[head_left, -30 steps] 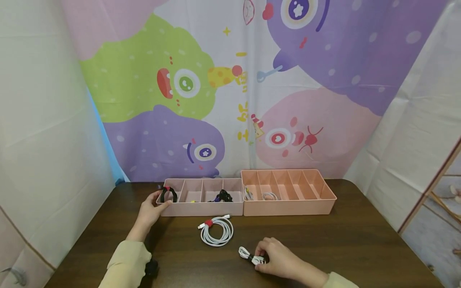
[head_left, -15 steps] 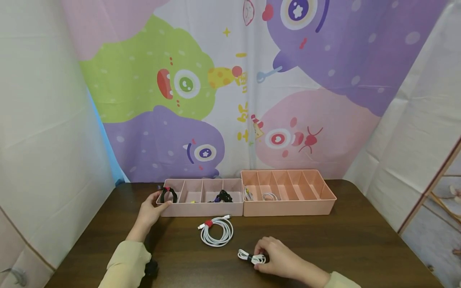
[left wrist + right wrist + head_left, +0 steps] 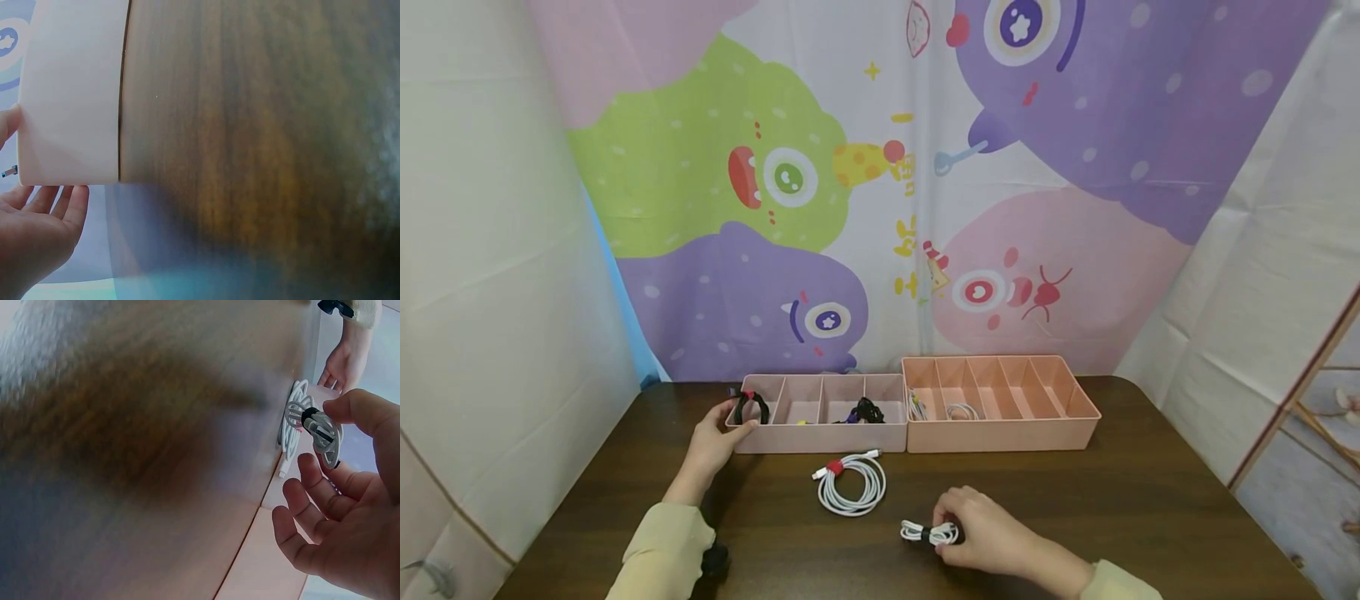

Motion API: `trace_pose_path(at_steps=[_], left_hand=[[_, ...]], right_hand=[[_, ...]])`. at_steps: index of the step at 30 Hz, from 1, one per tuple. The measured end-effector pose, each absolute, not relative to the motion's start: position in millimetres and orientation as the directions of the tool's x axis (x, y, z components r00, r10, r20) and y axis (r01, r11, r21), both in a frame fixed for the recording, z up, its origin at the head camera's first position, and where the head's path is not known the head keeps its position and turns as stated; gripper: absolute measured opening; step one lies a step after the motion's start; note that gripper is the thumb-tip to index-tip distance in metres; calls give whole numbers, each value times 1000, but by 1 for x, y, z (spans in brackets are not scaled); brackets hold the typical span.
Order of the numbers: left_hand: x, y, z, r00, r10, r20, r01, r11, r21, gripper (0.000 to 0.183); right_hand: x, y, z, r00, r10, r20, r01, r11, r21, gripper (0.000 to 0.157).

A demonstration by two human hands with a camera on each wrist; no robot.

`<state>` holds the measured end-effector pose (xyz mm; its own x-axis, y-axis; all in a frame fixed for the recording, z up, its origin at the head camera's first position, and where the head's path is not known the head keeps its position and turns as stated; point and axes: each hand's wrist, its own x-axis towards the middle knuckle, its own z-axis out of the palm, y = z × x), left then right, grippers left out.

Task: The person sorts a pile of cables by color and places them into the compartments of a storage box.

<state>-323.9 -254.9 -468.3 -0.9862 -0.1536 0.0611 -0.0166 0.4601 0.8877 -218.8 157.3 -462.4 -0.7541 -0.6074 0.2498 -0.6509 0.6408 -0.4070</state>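
My left hand grips the left corner of a pale pink divided storage box, thumb at the front rim and fingers against the end wall. A black coiled cable with a red tie stands in that end compartment, beside the hand. Low over the table, my right hand pinches a small white cable bundle bound by a black strap. In the right wrist view, thumb and index finger hold the bundle while the other fingers stay loosely bent.
A larger white coiled cable with a red strap lies on the dark wooden table before the boxes. To the right stands a peach divided box with white cables in its two left compartments. A black cable bundle sits in the pink box.
My right hand has shifted slightly right and turned the white cable bundle to lie more level. The left hand keeps its place at the pink box.
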Motion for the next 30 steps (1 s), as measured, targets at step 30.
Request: trace_pose_path(at_steps=[30], left_hand=[[-328, -257, -474, -985, -147, 90, 13, 459, 889, 63]], right_hand=[[-228, 175, -426, -771, -587, 246, -635, 679, -368, 23]])
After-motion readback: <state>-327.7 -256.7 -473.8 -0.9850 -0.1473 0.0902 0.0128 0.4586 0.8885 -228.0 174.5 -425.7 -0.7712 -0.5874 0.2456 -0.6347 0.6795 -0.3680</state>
